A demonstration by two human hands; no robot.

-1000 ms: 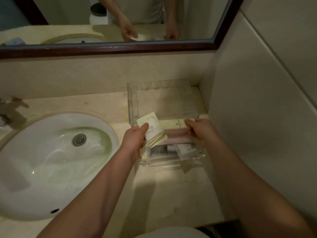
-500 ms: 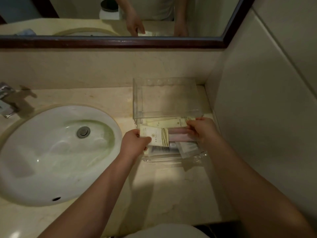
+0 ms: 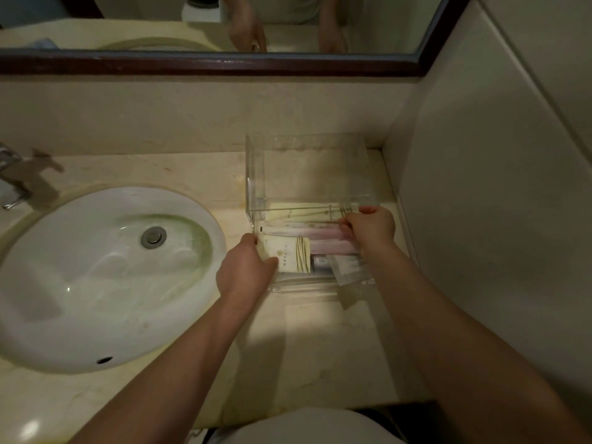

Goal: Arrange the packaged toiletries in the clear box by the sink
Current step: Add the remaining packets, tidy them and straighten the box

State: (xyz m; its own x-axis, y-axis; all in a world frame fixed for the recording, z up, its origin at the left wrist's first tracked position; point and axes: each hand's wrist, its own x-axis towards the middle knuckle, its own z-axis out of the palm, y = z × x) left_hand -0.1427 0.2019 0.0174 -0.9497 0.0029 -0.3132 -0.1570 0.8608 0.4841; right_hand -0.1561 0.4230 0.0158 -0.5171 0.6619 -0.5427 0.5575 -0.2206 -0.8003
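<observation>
From the head camera, looking down at the bathroom vanity, a clear box (image 3: 307, 174) stands on the pale stone surface (image 3: 304, 347), to the right of the white sink (image 3: 96, 274) and close to the corner where the side wall (image 3: 496, 219) meets the backsplash. Its upright transparent walls rise at the back, and the packaged toiletries lie in its low front part.

The left hand (image 3: 245, 272) is closed around the left end of a cream packet (image 3: 290, 254) marked with a small flower emblem and olive stripes, holding it at the left front of the box, over the other items. The right hand (image 3: 368, 227) is curled at the right side of the box, fingers pinching the end of a long pink packet (image 3: 320, 233) that lies crosswise. Behind it, a pale yellow packet (image 3: 304, 213) lies along the box's inner wall. In front, under the cream packet, grey and white sachets (image 3: 339, 267) sit against the front lip; their print is too small to read.

A chrome tap (image 3: 11, 184) shows at the left edge. The dark-framed mirror (image 3: 208, 24) above reflects both hands.
</observation>
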